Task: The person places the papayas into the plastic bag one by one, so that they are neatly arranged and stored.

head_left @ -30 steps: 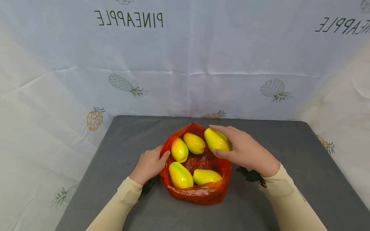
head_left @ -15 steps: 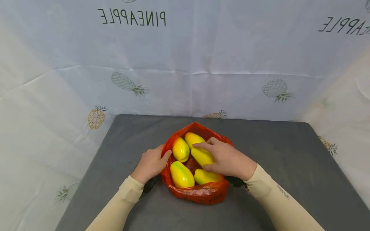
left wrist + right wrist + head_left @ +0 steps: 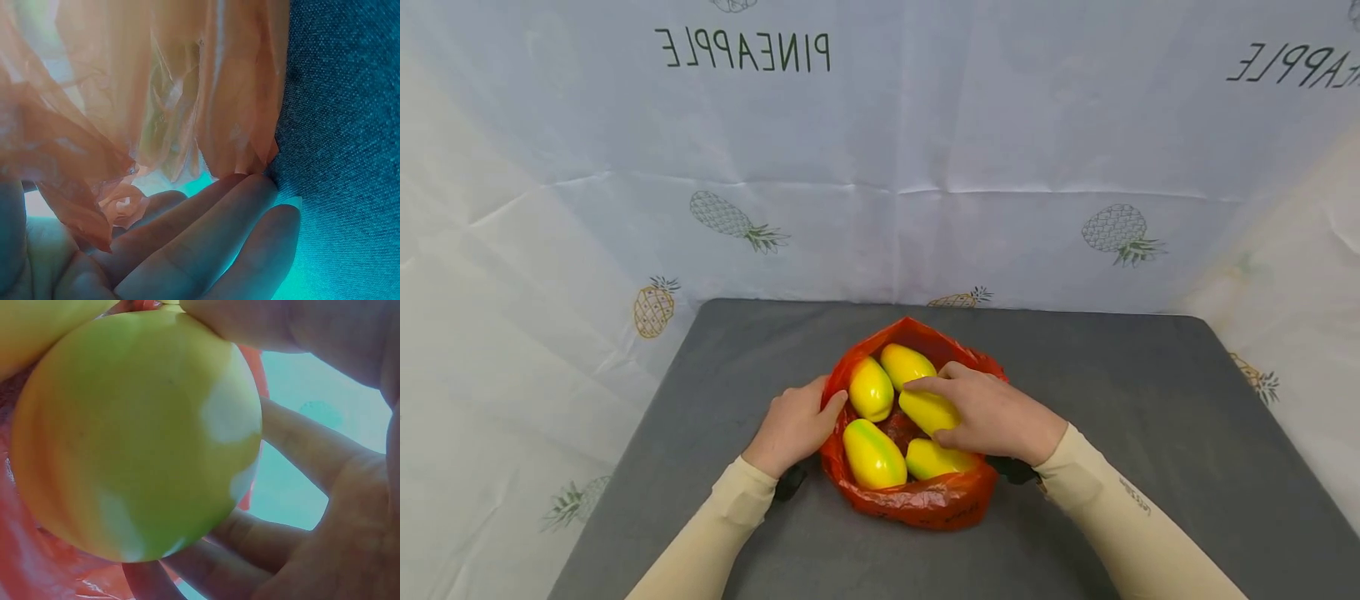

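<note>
A red plastic bag (image 3: 917,504) sits with its mouth spread wide, several yellow mangoes inside. My left hand (image 3: 793,425) holds the bag's left rim, thumb over the edge; in the left wrist view its fingers (image 3: 194,250) lie along the outside of the crinkled plastic. Inside the right part of the bag, my right hand (image 3: 992,412) grips a mango (image 3: 928,410), partly covering it. In the right wrist view that mango (image 3: 137,437) shows yellow-green with an orange flank, fingers and thumb around it. Around it lie a left mango (image 3: 871,390), a back mango (image 3: 906,365) and a front-left mango (image 3: 875,456).
One more mango (image 3: 936,458) lies at the bag's front right, partly under my right hand. The dark grey table (image 3: 1090,367) extends around the bag. A pale curtain (image 3: 1000,125) printed with pineapples hangs behind the table and along both sides.
My right hand has carried its mango from above the bag's right rim down and left into the bag. Over the last half second it stays nearly still. The left hand keeps its place.
</note>
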Demonstrator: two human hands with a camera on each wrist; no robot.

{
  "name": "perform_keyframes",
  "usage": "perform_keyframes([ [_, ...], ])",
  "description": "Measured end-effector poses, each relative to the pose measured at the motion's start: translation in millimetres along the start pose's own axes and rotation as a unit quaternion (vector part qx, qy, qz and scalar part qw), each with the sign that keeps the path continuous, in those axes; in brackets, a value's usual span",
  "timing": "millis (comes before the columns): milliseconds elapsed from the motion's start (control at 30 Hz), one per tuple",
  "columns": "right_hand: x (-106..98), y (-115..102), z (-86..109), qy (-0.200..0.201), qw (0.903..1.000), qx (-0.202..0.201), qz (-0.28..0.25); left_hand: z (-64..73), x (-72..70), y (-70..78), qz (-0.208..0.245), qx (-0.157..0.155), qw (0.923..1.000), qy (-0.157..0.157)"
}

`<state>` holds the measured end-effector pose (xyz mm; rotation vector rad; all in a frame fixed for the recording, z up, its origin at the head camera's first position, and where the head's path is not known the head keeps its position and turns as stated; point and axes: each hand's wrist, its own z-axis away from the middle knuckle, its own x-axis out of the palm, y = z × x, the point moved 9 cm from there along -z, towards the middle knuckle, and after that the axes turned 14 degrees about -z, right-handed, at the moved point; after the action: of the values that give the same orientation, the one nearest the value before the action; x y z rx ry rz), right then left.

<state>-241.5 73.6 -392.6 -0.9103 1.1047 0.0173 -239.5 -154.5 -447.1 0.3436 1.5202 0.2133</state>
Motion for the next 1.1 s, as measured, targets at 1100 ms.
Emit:
perform_keyframes([
  [1100,15.8,24.1,-10.8,-0.027,0.9981,0.053,-0.017,4.1,0.2,1.8,0.005,-0.003,1.0000,-0.001],
])
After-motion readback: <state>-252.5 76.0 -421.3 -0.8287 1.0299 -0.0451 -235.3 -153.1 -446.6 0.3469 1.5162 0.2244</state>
